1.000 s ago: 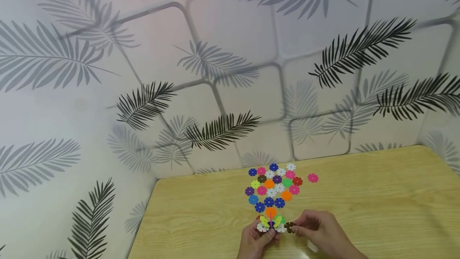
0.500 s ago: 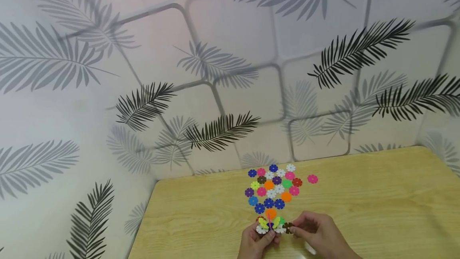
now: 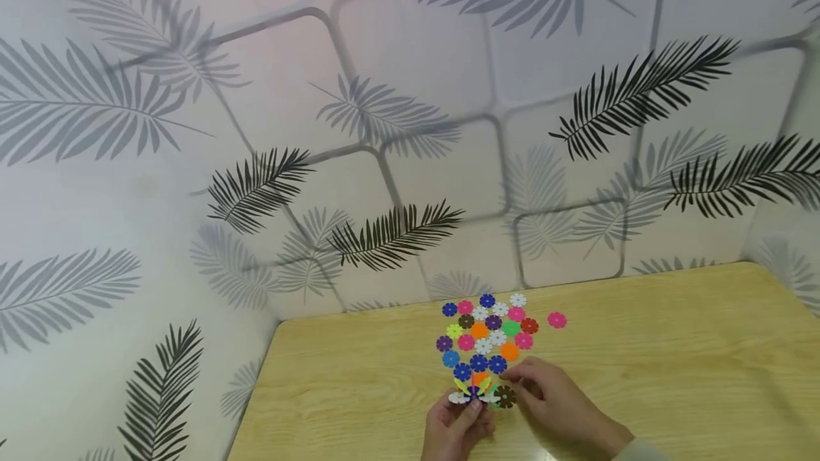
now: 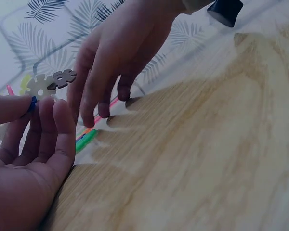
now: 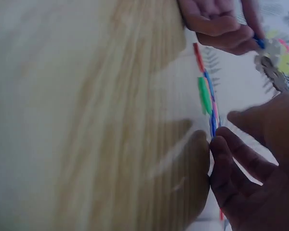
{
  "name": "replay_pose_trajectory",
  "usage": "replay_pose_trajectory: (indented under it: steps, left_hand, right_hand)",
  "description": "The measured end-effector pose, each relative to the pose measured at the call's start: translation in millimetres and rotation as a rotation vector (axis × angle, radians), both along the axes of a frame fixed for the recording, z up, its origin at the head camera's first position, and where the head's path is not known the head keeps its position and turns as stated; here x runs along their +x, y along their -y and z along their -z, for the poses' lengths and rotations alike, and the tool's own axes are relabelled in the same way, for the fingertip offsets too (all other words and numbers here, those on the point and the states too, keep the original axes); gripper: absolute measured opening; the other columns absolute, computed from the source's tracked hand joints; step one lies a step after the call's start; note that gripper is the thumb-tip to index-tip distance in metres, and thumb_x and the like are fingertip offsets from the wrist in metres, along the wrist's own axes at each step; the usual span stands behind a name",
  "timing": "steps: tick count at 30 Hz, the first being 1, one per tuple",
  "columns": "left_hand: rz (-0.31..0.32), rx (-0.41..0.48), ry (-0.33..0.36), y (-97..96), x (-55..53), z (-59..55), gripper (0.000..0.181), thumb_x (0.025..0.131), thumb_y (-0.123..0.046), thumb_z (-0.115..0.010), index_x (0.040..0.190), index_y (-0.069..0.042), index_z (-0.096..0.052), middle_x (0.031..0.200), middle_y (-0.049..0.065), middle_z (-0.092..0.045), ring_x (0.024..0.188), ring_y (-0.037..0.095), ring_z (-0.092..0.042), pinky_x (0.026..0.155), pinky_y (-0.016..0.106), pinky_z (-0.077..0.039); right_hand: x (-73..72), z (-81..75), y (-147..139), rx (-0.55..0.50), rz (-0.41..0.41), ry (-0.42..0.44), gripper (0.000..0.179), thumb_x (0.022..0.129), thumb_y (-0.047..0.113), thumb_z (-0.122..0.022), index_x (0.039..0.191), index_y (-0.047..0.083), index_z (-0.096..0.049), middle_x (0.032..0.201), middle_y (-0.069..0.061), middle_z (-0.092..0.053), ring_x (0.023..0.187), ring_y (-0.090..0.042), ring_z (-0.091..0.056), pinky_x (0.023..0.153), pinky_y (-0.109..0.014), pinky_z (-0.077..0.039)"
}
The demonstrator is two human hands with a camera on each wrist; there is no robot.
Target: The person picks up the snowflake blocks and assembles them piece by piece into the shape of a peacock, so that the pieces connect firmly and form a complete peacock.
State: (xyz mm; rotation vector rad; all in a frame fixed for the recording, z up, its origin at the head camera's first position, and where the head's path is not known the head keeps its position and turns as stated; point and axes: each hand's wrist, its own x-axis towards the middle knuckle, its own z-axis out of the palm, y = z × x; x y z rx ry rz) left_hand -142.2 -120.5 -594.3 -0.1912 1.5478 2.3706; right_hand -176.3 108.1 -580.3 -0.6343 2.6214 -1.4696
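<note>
There, the right hand [image 3: 556,402] has let go, fingers loosely parted and empty, and the brown disc [image 3: 505,397] hangs on at the right of the build [image 3: 473,393], so it looks joined, while the left hand [image 3: 451,427] pinches the blue disc [image 4: 32,103] over the near counter [image 3: 346,397].

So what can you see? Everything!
Wooden table: one, yellow, low in head view
Loose notched discs: over twenty, many colours, on table
Disc toy: one, white, yellow, pink, blue, in the left hand
Extra disc: one, brown, at toy's edge
Leafy wallpaper: one pattern, white, grey, black, behind table
Unclear object: one, black, top of left wrist view
Left hand: one, holding the toy
Right hand: one, beside extra disc
Sleeve: one, pale, right arm
</note>
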Motion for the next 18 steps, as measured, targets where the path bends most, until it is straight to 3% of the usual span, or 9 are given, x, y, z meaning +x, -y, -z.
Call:
replay_pose_trajectory:
  steps: [4,8,11,15,18]
  left_hand:
    - [0.008,0.029,-0.006,1.4,0.0,-1.4,0.016,0.105,-0.007,-0.070,0.121,-0.003,-0.071,0.098,0.000,-0.076,0.088,0.011,-0.074,0.084,0.029,-0.067]
    - [0.020,0.046,-0.017,-0.1,0.4,-0.2,0.014,0.105,-0.004,-0.069,0.119,-0.004,-0.071,0.097,-0.001,-0.076,0.087,0.009,-0.073,0.082,0.028,-0.067]
    - [0.020,0.038,-0.012,-0.1,0.7,0.3,0.015,0.104,-0.003,-0.068,0.120,-0.002,-0.070,0.097,-0.001,-0.076,0.086,0.009,-0.072,0.082,0.028,-0.067]
    - [0.012,0.011,0.016,0.9,0.3,-0.8,0.020,0.104,-0.004,-0.069,0.124,-0.001,-0.070,0.099,0.000,-0.076,0.088,0.010,-0.072,0.084,0.028,-0.067]
    - [0.026,-0.015,0.010,1.2,-0.4,-1.1,0.024,0.103,-0.004,-0.070,0.127,0.001,-0.070,0.099,0.001,-0.077,0.088,0.011,-0.073,0.084,0.028,-0.067]
  right_hand:
    - [-6.5,1.5,13,0.185,-0.074,-0.101,0.023,0.098,0.016,-0.081,0.120,0.021,-0.082,0.107,0.014,-0.062,0.095,0.000,-0.054,0.082,-0.023,-0.055]
    - [-7.4,-0.7,17,0.251,-0.068,-0.084,0.017,0.093,0.022,-0.087,0.108,0.025,-0.079,0.104,0.014,-0.060,0.094,-0.003,-0.054,0.081,-0.026,-0.056]
    - [-7.1,-3.0,15,0.224,-0.066,-0.039,0.019,0.090,0.019,-0.089,0.104,0.024,-0.076,0.101,0.011,-0.062,0.091,-0.002,-0.056,0.080,-0.025,-0.056]
    - [-4.7,-5.1,5,0.115,-0.089,0.041,0.023,0.088,0.014,-0.090,0.106,0.017,-0.076,0.097,0.008,-0.068,0.084,-0.001,-0.057,0.073,-0.022,-0.055]
    - [-2.3,-9.5,-5,0.039,-0.059,0.093,0.019,0.087,0.011,-0.090,0.101,0.016,-0.077,0.089,0.006,-0.070,0.076,-0.001,-0.057,0.067,-0.021,-0.053]
